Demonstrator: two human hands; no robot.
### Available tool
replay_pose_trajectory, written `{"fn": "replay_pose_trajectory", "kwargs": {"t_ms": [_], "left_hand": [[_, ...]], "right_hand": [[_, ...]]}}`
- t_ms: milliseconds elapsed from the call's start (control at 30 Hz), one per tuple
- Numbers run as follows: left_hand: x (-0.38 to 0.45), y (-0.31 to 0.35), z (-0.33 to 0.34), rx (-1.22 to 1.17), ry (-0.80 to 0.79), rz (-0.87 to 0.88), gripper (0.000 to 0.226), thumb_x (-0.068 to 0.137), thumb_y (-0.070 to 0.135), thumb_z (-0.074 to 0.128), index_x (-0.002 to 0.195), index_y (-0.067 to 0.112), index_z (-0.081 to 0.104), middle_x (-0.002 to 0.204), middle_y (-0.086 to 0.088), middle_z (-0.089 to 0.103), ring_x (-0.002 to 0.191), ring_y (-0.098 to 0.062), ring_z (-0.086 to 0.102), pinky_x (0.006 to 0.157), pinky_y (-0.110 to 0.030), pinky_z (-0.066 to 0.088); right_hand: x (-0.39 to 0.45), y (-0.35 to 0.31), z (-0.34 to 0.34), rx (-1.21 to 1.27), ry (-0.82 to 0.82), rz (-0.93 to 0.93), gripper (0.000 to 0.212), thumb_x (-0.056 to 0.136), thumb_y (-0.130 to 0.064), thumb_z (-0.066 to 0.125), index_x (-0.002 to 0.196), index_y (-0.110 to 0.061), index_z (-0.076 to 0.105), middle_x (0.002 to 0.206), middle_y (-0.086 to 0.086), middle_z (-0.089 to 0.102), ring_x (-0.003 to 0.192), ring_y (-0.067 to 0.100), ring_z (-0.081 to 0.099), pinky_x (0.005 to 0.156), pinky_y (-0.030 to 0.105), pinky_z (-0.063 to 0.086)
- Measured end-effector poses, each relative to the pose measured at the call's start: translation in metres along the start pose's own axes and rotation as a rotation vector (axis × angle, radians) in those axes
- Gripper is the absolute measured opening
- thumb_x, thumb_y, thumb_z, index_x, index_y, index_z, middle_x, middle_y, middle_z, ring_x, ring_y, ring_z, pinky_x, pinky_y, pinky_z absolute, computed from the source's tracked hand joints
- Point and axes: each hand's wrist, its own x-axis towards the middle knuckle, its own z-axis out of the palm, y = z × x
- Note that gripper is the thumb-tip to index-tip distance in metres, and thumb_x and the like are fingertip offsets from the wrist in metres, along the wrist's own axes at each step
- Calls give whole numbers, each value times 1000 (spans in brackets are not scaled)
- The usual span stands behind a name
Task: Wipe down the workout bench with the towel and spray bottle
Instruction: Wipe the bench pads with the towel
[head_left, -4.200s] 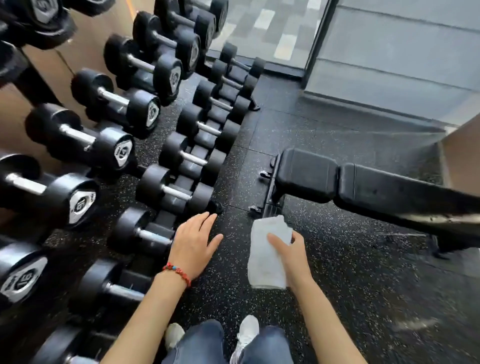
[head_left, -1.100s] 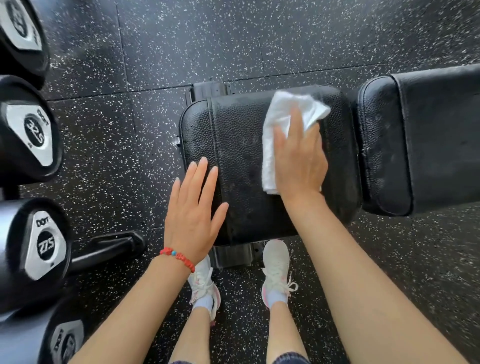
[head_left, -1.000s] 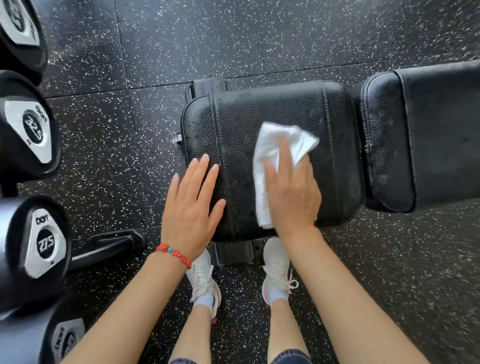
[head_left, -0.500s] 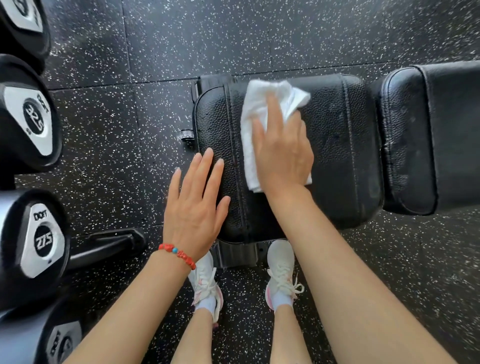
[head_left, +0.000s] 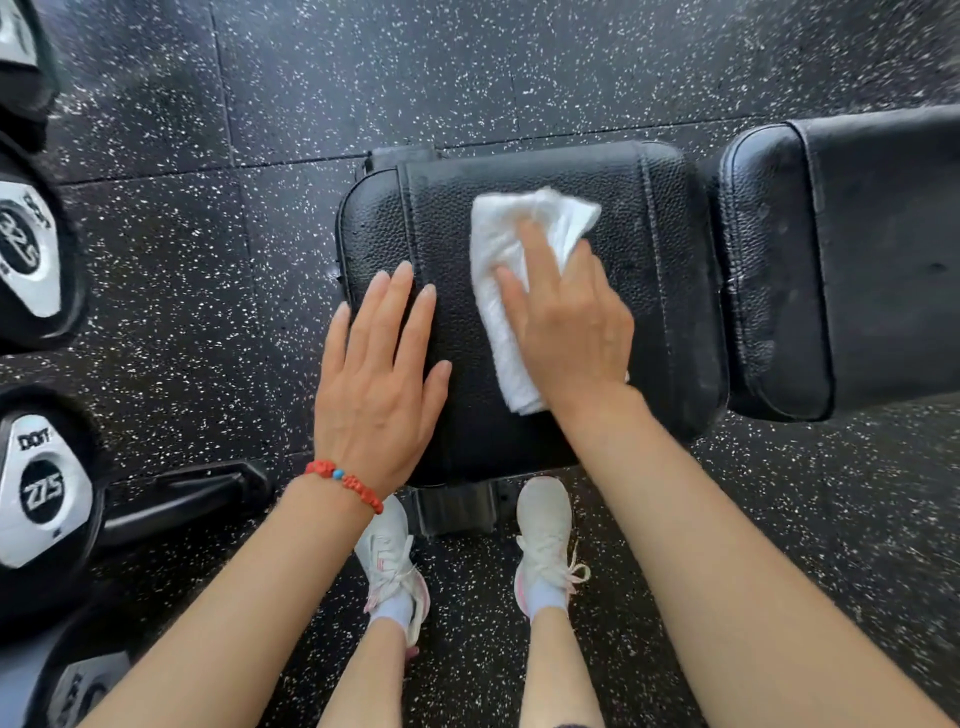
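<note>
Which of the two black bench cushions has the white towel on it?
The black seat pad nearest the dumbbells. The right hand presses the white towel on it; the longer back pad is bare.

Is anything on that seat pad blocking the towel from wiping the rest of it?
Only the left hand, which lies flat on the seat pad beside the towel. The right hand presses the towel; rightwards nothing visible blocks it.

Gym, weights area: speckled rubber floor (head_left: 519, 67), padded bench (head_left: 545, 171), numbered dumbbells (head_left: 36, 488) racked at left.
</note>
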Motion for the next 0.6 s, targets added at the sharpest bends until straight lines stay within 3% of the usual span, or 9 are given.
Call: {"fn": "replay_pose_trajectory", "kwargs": {"t_ms": [200,400,600], "left_hand": [[21,17,13,23,-3,10,53,94,30,39,139,2,38,148,-17,33,137,-31,26,112,-45,17],[20,17,14,38,-28,-5,54,93,30,39,140,2,36,149,-17,31,138,-31,23,113,-45,15],[25,30,9,50,-14,-34,53,90,26,43,137,0,40,147,-20,34,137,-33,26,112,-48,16]], "right_hand": [[11,54,-1,-28,-15,144,41,88,-38,45,112,-12,65,71,15,59,53,26,56,36,23,34],[9,57,-2,22,-48,226,41,88,-32,48,119,-7,59,79,22,59,59,34,57,47,25,26],[49,80,-4,163,-120,278,48,96,-40,38,139,-20,38,112,20,53,95,35,54,66,35,37]]}}
